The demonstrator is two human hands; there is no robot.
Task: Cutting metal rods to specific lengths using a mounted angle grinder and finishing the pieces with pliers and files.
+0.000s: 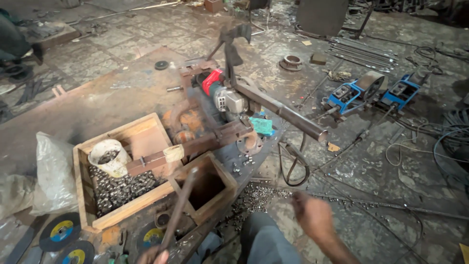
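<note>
Setting: pretty grimy metal workshop, stained stone floor (146, 29) littered with rods, cables and scrap, and a rusty steel work plate (112, 98) as the bench.

Left hand: left hand (152, 255) sat at the very bottom edge, fingers closed around the low end of a thin steel rod (178, 210). Only part of the hand showed.

Rod: it ran up and away from that hand and ended over the small empty wooden box (207, 188), so my guess was it was being fed toward the cutter.

Right hand: right hand (312, 215) was blurred in mid air, well apart from the rod and off to its right, above the knee (264, 239). Couldn't tell if it was open or closed; it didn't seem to hold anything.

Cutter: angle grinder (222, 93) with a red body was clamped in a homemade frame, with a long pipe lever (288, 115) sticking out toward the right side, probably for leverage.

Bins: the bigger wooden crate (122, 171) held a heap of short cut metal pieces and a white cup (108, 156), right beside the small box.

Extras: spare cutting discs (61, 231) lay flat at lower left, plastic bag (53, 171) beside the crate, two blue machines (373, 90) on the floor further off.
</note>
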